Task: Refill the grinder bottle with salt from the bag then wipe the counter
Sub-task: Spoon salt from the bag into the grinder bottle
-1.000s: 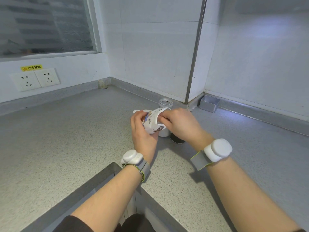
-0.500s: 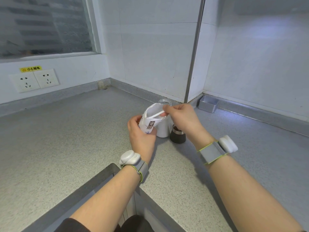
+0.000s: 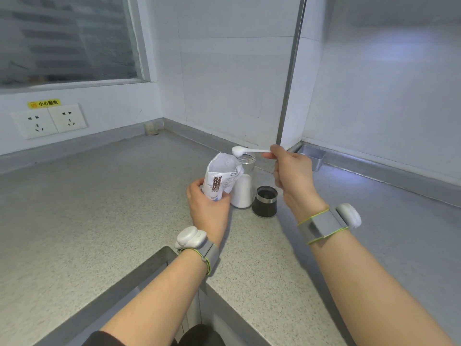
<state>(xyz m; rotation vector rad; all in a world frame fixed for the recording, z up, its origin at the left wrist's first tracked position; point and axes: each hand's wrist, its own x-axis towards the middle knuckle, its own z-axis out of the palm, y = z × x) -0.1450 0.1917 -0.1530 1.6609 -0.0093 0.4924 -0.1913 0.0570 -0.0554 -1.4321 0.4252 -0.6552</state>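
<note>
As seen from above the person's own forearms, a grey speckled stone counter (image 3: 99, 208) runs into a white tiled corner. On the wall at far left sits a pair of white wall sockets (image 3: 48, 120) under a small yellow warning sticker.

Near the middle, the left hand (image 3: 208, 208) wraps its curled fingers and thumb round the lower part of a small white paper salt bag (image 3: 219, 178) with dark printed characters. It holds the bag upright with its torn top gaping open.

Just behind and right of the bag, touching it, the clear glass grinder bottle (image 3: 243, 188) stands on the counter. It is uncapped, has a threaded neck, and is more than half full of white salt.

A white plastic spoon (image 3: 249, 151), heaped with salt, hovers level above the bottle's mouth. Beside the bottle's right side stands its black grinder cap with a steel band (image 3: 265, 201), open end up.

The right hand (image 3: 291, 171) pinches the spoon's handle between thumb and fingertips, its other fingers curled. Farther right, against the wall, lies a small rectangular metal tin (image 3: 313, 156). Each wrist wears a grey strap with a white device.
</note>
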